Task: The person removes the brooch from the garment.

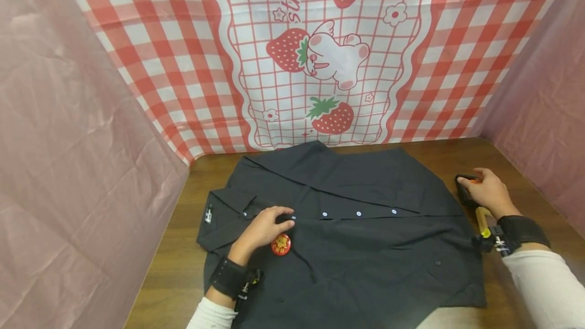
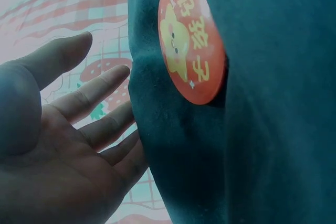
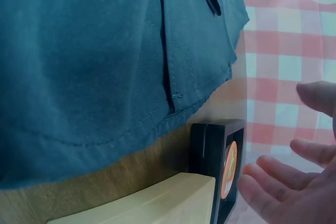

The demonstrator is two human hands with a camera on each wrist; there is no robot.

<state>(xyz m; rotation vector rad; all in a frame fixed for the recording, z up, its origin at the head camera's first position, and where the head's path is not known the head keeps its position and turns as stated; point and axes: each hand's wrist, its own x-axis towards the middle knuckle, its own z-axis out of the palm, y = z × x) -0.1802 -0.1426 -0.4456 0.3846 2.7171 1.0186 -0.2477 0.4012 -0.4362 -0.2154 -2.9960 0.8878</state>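
A dark button-up shirt [image 1: 356, 258] lies spread out, its collar to the left. On its chest sits a round red badge [image 1: 281, 244] with a yellow star figure and yellow characters, seen large in the left wrist view. My left hand [image 1: 267, 227] hovers by the badge and the button row, fingers spread and holding nothing. Off the shirt's right edge, my right hand [image 1: 491, 194] is at a black box [image 1: 463, 192]. In the right wrist view its loosely bent fingers are beside the box, which has a round orange piece [image 3: 229, 169] in its recess.
A pale yellow block-like thing [image 3: 152, 203] lies against the black box, partly under my right wrist in the head view. The wooden table [image 1: 169, 258] meets a red-checked strawberry cloth [image 1: 183, 80] behind and pink cloth walls [image 1: 82, 166] at the sides.
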